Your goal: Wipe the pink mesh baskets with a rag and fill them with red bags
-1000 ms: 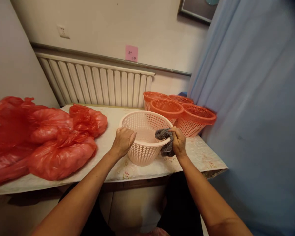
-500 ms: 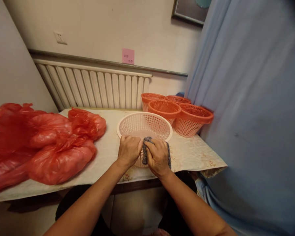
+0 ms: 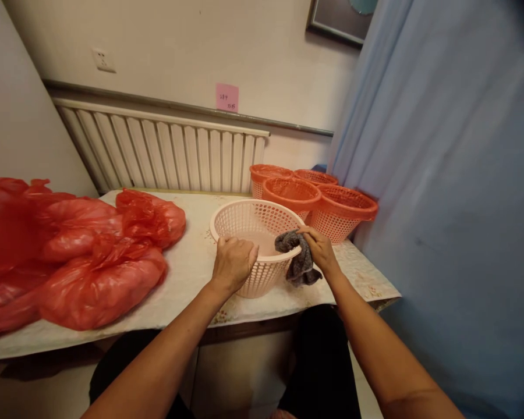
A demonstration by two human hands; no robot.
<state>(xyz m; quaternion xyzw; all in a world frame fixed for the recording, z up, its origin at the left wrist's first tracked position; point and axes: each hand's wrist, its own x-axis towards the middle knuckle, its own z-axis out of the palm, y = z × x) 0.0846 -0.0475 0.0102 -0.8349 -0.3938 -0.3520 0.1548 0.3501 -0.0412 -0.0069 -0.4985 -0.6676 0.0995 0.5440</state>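
Observation:
A pale pink plastic basket (image 3: 262, 279) with a perforated wall stands upright on the cloth-covered table. My left hand (image 3: 234, 262) is closed over the near left part of its rim. At the rim's right side, my right hand (image 3: 318, 247) pinches a dark grey cloth (image 3: 303, 262). Part of that cloth lies inside the rim and the rest hangs down outside the wall. The basket's inside looks bare.
Several baskets lined with red bags (image 3: 292, 195) stand together at the back right, close to a blue curtain (image 3: 441, 203). Full red plastic bags (image 3: 100, 285) cover the table's left side. A radiator (image 3: 170, 148) runs along the wall behind the table (image 3: 192, 279).
My right hand has slid along the rim to the right with the grey cloth, from the front to the right side. My left hand keeps its hold at nearly the same place.

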